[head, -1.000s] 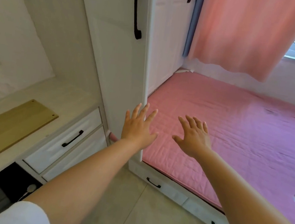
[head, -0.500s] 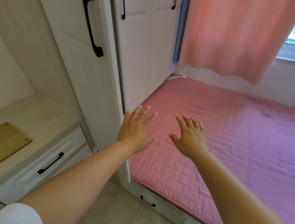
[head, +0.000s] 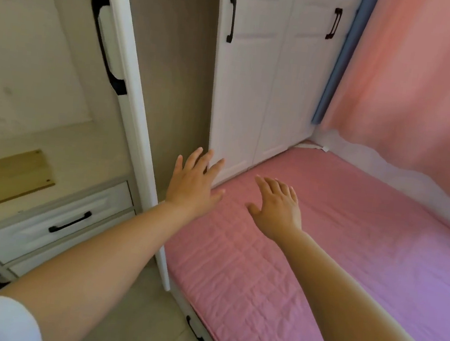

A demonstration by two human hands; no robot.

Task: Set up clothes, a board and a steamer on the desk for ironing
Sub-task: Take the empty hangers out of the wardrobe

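Empty-handed, left hand and right hand outstretched, fingers spread, seemingly above bed

Bed cover was pink, quilted grid. Curtain salmon pink with a blue strip beside it. Wardrobe doors white, handles black. Board pale wood.

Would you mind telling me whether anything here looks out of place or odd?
Little stands out. The wardrobe door stands open beside the bed, and both hands, left and right, are spread and hold nothing.
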